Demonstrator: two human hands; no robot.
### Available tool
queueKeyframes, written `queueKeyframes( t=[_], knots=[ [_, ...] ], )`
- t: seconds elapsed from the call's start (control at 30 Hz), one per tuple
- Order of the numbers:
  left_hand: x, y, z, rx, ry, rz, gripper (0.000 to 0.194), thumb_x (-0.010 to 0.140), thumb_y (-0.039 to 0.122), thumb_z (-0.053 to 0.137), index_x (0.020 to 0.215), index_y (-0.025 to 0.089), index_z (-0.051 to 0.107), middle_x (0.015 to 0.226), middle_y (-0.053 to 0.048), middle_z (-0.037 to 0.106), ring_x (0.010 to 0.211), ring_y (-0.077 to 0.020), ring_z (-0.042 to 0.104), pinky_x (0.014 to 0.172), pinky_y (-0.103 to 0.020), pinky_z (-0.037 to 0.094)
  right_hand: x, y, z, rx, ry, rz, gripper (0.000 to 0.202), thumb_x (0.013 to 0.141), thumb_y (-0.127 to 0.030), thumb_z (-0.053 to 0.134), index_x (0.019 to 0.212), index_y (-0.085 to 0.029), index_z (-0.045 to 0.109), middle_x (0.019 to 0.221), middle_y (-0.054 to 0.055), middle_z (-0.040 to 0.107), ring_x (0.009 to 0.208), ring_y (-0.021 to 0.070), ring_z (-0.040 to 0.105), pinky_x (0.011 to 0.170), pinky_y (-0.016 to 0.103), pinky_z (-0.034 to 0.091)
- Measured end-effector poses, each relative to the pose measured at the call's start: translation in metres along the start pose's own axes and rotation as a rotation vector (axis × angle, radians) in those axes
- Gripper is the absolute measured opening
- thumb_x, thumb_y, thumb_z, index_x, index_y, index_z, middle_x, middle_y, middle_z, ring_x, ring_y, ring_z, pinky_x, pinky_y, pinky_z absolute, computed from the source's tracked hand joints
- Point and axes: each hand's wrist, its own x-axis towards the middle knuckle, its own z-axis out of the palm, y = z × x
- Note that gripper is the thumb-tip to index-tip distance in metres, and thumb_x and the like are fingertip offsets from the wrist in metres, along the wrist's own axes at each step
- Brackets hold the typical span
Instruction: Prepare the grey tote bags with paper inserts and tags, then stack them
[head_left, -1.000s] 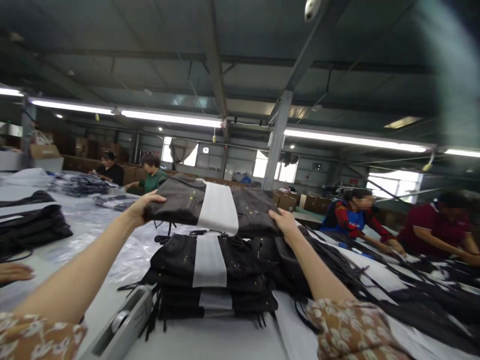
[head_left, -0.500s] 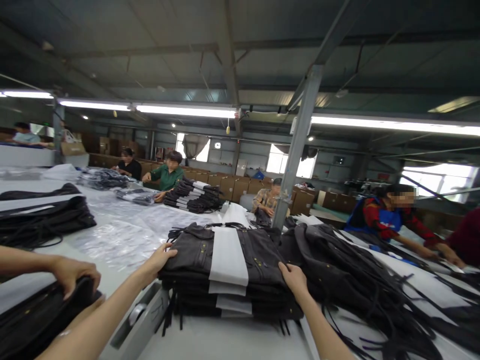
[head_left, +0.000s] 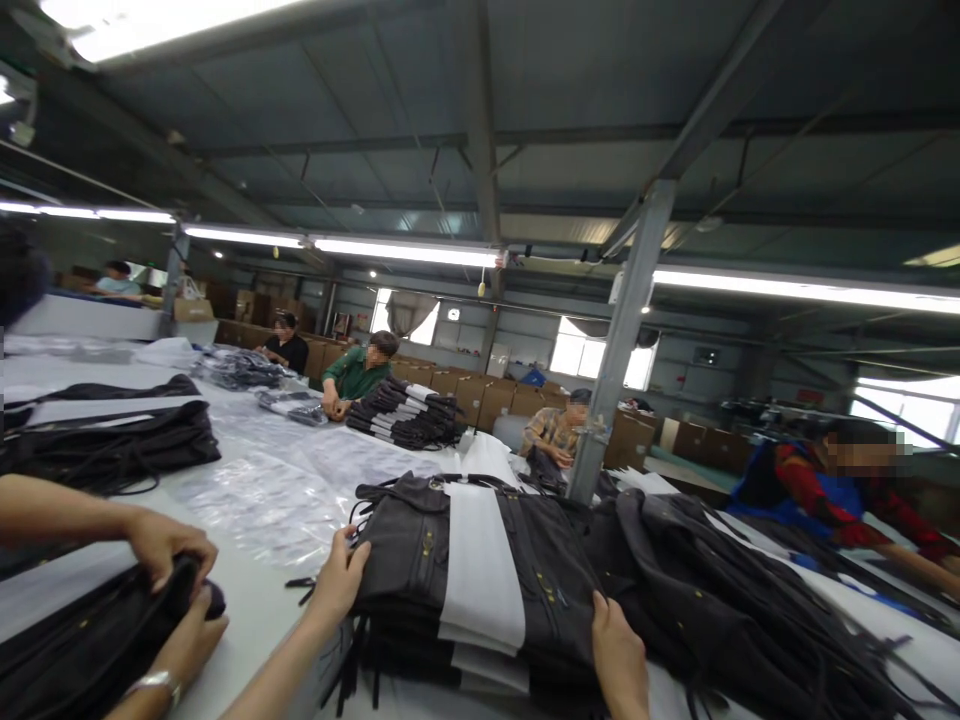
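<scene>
In front of me lies a stack of dark folded garments (head_left: 405, 560) with small zips and loose cords. A white paper strip (head_left: 484, 570) runs across the top garment, and more strips show below it. My left hand (head_left: 343, 575) grips the stack's left edge, thumb near the top and fingers partly hidden. At the right edge my right hand (head_left: 619, 645) holds on in the same way, its fingers partly behind the cloth. Beyond it a looser heap of dark garments (head_left: 697, 590) lies close by.
A co-worker's hands (head_left: 176, 555) at left grip another dark garment (head_left: 90, 630). Clear plastic bags (head_left: 292, 500) cover the table beyond. A metal post (head_left: 622, 350) rises behind my stack. Another banded pile (head_left: 405, 415) stands farther off, near a person in green (head_left: 356, 375).
My view has tilted up and turned slightly left, so the stack appears lower and farther right. Both my hands keep to its edges. The co-worker's second hand at left now shows more fully.
</scene>
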Motion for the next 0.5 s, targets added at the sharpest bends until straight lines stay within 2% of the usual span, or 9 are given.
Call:
queueKeyframes(
  t=[0.13,0.27,0.37,0.43,0.5],
  knots=[
    [-0.005,-0.005,0.005,0.139,0.072,0.118,0.035,0.085,0.036,0.043,0.117,0.021,0.045,0.106,-0.012,0.066,0.101,-0.0280,0.063,0.089,-0.037,0.046,-0.006,0.004,0.007,-0.028,0.016,0.016,0.036,0.096,-0.033,0.027,0.106,-0.016,0.057,0.095,0.014,0.070,0.085,0.0258,0.069,0.070,0.033,0.049],
    [-0.003,0.001,0.006,0.243,0.074,0.078,0.035,0.086,0.033,0.042,0.118,0.020,0.044,0.108,-0.014,0.066,0.100,-0.0277,0.065,0.086,-0.035,0.047,-0.010,0.004,0.011,-0.134,0.017,-0.018,0.038,0.098,-0.033,0.023,0.102,-0.017,0.057,0.089,0.013,0.069,0.081,0.0239,0.068,0.064,0.031,0.048],
    [0.000,0.006,0.005,0.272,0.058,0.059,0.036,0.087,0.030,0.041,0.120,0.017,0.042,0.118,-0.017,0.061,0.107,-0.0283,0.062,0.090,-0.034,0.045,-0.013,-0.002,0.004,-0.343,0.175,-0.117,0.040,0.097,-0.032,0.026,0.100,-0.015,0.062,0.089,0.015,0.066,0.084,0.0262,0.066,0.067,0.034,0.046],
    [0.001,0.009,0.003,0.275,0.047,0.048,0.038,0.087,0.030,0.042,0.122,0.016,0.040,0.119,-0.018,0.061,0.107,-0.0290,0.061,0.090,-0.035,0.045,-0.012,-0.012,-0.009,-0.456,0.300,-0.193,0.041,0.096,-0.028,0.026,0.113,-0.012,0.060,0.100,0.019,0.064,0.093,0.0291,0.062,0.074,0.039,0.044],
    [0.003,0.010,0.002,0.268,0.038,0.033,0.039,0.087,0.030,0.043,0.123,0.017,0.039,0.113,-0.017,0.064,0.106,-0.0292,0.062,0.089,-0.036,0.046,-0.010,-0.025,-0.027,-0.475,0.379,-0.293,0.043,0.095,-0.024,0.028,0.128,-0.012,0.051,0.118,0.021,0.058,0.110,0.0308,0.054,0.088,0.046,0.039]
  ],
)
